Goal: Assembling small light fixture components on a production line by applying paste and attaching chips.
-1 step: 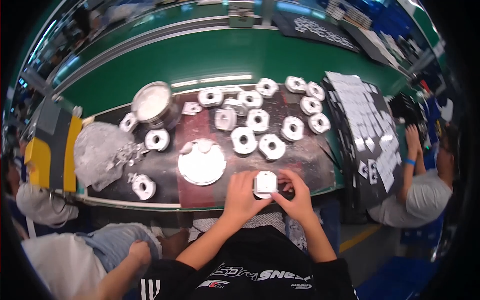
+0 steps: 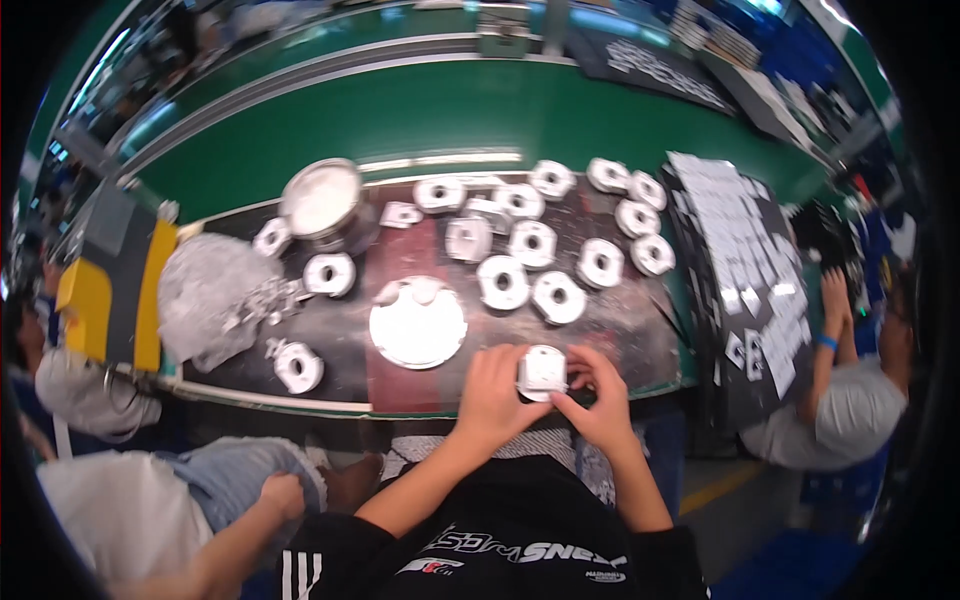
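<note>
Two hands on one small white block

In the head view, the white block (image 2: 543, 371) is at the near edge of the bench (image 2: 640, 345), between the two hands. I can't see if it rests on the bench or is held just above. The left hand (image 2: 490, 392) has its grip closed on the block's left side. The right hand (image 2: 602, 393) puts its thumb by the lower right corner, and its fingers bend near the right side. How hard that grip presses is not clear.

The block looks hard and stiff, so it should not squash. It is small, so I guess it is easy to lift. Its smooth face may be slippery, and its edges might chip if it falls. The best place to hold it is by its two sides, thumbs in front.

To the left lies a round white disc (image 2: 418, 328). Further back sit white rings (image 2: 503, 283) with big holes.
</note>
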The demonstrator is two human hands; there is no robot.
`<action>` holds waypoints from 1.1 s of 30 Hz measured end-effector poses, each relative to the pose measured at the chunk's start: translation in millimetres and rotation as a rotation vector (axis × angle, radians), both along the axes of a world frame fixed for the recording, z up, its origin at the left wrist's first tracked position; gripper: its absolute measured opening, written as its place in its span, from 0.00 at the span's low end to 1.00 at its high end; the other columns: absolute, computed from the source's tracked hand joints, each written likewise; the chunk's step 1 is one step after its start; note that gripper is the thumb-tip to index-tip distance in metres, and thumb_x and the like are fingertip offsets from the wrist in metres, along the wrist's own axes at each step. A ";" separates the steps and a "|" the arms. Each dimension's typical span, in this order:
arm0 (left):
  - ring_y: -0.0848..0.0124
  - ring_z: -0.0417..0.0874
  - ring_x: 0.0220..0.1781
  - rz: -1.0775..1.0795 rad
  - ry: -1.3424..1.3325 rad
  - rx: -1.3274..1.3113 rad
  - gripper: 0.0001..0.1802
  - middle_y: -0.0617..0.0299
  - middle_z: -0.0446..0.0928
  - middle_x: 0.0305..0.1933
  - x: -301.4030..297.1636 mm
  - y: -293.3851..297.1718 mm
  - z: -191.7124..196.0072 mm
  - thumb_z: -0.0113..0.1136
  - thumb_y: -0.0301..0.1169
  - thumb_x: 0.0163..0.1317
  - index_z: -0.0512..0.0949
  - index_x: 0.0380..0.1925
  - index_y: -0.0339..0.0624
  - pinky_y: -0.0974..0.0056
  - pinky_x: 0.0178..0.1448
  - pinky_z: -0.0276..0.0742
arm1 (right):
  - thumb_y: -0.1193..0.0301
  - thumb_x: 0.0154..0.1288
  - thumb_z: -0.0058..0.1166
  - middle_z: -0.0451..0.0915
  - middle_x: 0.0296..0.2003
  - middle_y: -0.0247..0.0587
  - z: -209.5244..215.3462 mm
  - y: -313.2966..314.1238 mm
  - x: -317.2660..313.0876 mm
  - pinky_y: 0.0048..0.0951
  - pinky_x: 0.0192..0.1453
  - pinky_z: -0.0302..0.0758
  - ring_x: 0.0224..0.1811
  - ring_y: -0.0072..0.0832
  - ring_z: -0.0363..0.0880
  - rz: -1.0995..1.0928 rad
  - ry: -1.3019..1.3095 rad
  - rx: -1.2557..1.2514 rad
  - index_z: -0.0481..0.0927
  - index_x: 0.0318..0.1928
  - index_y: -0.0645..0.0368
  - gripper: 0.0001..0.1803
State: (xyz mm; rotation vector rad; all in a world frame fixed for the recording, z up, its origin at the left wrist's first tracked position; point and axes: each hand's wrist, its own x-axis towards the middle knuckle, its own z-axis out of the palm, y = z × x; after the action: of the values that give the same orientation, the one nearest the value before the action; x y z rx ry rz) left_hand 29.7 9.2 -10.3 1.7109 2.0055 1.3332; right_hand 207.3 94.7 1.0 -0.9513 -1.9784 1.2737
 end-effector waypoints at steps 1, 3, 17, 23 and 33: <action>0.47 0.77 0.55 -0.001 -0.012 -0.022 0.41 0.48 0.78 0.54 0.1 0.0 4.4 0.83 0.38 0.43 0.76 0.58 0.36 0.49 0.60 0.74 | 0.75 0.56 0.74 0.84 0.53 0.46 -6.6 -0.5 -0.1 0.30 0.52 0.80 0.52 0.33 0.85 -0.008 0.054 -0.020 0.76 0.66 0.62 0.36; 0.47 0.77 0.56 0.057 0.024 0.023 0.42 0.48 0.78 0.54 -5.7 -4.6 12.0 0.82 0.38 0.43 0.75 0.59 0.35 0.49 0.61 0.74 | 0.76 0.57 0.72 0.85 0.55 0.49 -4.6 -4.1 -6.9 0.29 0.52 0.80 0.54 0.33 0.85 -0.025 0.130 -0.052 0.75 0.67 0.64 0.36; 0.47 0.81 0.45 0.711 0.303 -0.009 0.12 0.47 0.82 0.43 -151.1 -73.6 49.9 0.65 0.28 0.63 0.83 0.46 0.37 0.47 0.52 0.77 | 0.82 0.65 0.64 0.81 0.56 0.46 -22.0 -3.0 -5.1 0.23 0.50 0.77 0.52 0.25 0.80 -0.012 0.170 -0.126 0.74 0.68 0.65 0.30; 0.43 0.82 0.47 1.016 0.482 -0.272 0.14 0.44 0.83 0.42 -270.4 -110.0 10.2 0.67 0.33 0.66 0.82 0.46 0.36 0.44 0.52 0.78 | 0.82 0.65 0.64 0.82 0.54 0.46 -22.2 -0.3 -10.6 0.22 0.49 0.77 0.50 0.24 0.80 0.000 0.152 -0.107 0.75 0.67 0.66 0.29; 0.72 0.82 0.32 0.768 -0.246 0.059 0.04 0.58 0.85 0.33 -190.3 -106.8 80.5 0.68 0.26 0.67 0.84 0.38 0.36 0.65 0.39 0.76 | 0.83 0.63 0.61 0.83 0.41 0.42 4.7 -13.7 -4.9 0.25 0.40 0.74 0.38 0.26 0.80 -0.122 0.112 0.178 0.85 0.47 0.64 0.12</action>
State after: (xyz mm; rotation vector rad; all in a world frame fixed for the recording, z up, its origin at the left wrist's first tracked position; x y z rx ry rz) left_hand -160.6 -97.5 70.2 0.7195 2.5829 1.7045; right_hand 202.4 81.0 5.8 -0.8795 -1.8821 1.0423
